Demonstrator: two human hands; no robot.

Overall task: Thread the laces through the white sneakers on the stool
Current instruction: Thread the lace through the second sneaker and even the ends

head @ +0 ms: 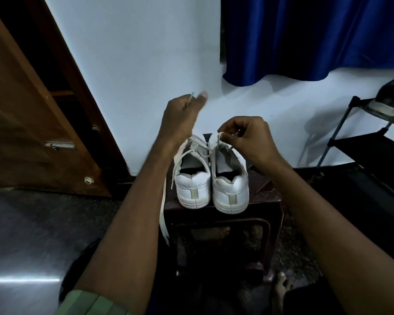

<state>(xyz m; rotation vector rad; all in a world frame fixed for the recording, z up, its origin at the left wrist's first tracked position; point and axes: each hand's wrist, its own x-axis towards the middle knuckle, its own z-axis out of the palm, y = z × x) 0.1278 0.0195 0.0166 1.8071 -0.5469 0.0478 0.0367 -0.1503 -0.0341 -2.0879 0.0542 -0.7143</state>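
Observation:
Two white sneakers stand side by side, heels toward me, on a dark brown stool (268, 196). The left sneaker (192, 185) has a white lace (163, 214) threaded near its front, with one long end hanging over the stool's left edge. My left hand (183, 112) is raised above and left of the sneakers and pinches a lace tip that sticks up between thumb and fingers. My right hand (245, 135) hovers over the front of the right sneaker (231, 189) and pinches a lace there. The toes of both sneakers are hidden behind my hands.
A wooden door (32, 123) stands at the left, and a white wall (134, 64) rises behind the stool. A blue curtain (305, 37) hangs at the upper right. A black shoe rack (373, 144) with a shoe on it stands at the right. My bare foot (281, 285) rests on the dark floor.

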